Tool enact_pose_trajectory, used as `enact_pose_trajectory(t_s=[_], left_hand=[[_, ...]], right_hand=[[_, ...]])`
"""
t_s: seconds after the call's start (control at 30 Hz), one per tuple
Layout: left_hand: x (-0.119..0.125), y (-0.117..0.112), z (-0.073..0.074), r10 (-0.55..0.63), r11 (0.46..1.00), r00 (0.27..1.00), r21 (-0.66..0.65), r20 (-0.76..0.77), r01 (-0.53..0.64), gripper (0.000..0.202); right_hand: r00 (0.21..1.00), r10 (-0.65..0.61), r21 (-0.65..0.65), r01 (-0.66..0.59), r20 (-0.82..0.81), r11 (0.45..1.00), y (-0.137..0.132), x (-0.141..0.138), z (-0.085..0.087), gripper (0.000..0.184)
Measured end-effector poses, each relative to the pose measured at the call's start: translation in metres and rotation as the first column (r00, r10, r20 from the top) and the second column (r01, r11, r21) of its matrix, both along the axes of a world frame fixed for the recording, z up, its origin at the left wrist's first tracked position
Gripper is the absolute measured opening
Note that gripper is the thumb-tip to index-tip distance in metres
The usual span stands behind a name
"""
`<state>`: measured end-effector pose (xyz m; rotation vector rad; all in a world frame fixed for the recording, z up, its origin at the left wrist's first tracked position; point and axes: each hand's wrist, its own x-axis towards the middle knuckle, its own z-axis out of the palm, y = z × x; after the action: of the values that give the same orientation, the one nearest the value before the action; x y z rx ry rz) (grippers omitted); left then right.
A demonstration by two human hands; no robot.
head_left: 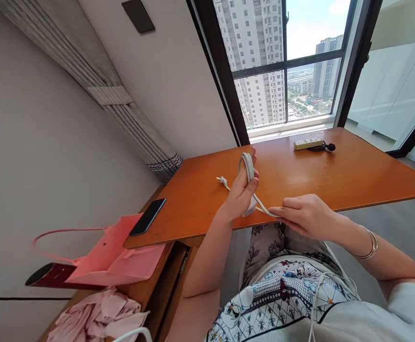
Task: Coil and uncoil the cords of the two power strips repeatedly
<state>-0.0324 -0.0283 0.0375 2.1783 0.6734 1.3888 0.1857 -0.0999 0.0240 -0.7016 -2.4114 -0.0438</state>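
A white power cable (247, 167) is looped in several turns around my left hand (242, 192), which is raised over the near edge of the orange-brown table (200, 190). The thumb of that hand lies against the loops. Just below it hangs a white piece (250, 207), partly hidden by the hand, so I cannot tell its kind. The cable's white plug (222, 180) sticks out left of my left hand above the tabletop. To the right, my right hand (304, 216) pinches a stretch of the same cable between its fingers at the table edge.
A pale power strip (307, 144) with a black cord and plug (331, 147) lies at the far right of the table. On the left corner is a black phone (148, 217). Beside the table stand a pink bag (121, 251) and crumpled pink cloth (98, 316).
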Motion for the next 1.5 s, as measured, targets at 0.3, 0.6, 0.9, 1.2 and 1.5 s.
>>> enact_pose_trajectory(t_s=[0.3, 0.6, 0.9, 1.2, 1.5], left_hand=[[0.020, -0.028, -0.013, -0.324, 0.534, 0.815, -0.619, 0.480, 0.577, 0.049], [0.018, -0.044, 0.002, -0.523, 0.336, 0.679, -0.608, 0.515, 0.720, 0.025], [0.018, -0.044, 0.007, -0.480, 0.310, 0.670, -0.605, 0.566, 0.733, 0.031], [0.020, -0.047, 0.011, -0.303, 0.356, 0.606, -0.503, 0.735, 0.788, 0.034], [0.014, -0.038, 0.000, -0.327, 0.360, 0.581, -0.471, 0.745, 0.806, 0.048]], right_hand=[[0.911, 0.034, -0.013, -0.043, -0.412, 0.999, 0.039, -0.006, 0.047, 0.031], [0.870, 0.042, -0.157, -0.135, -0.492, 0.978, 0.063, -0.006, 0.038, 0.031], [0.812, 0.005, -0.553, -0.402, -0.583, 0.730, 0.064, 0.007, 0.027, 0.052], [0.668, -0.080, -0.530, -0.505, -0.740, 0.681, 0.045, -0.015, -0.004, 0.072], [0.656, -0.104, -0.584, -0.573, -0.747, 0.576, 0.045, -0.023, -0.011, 0.054]])
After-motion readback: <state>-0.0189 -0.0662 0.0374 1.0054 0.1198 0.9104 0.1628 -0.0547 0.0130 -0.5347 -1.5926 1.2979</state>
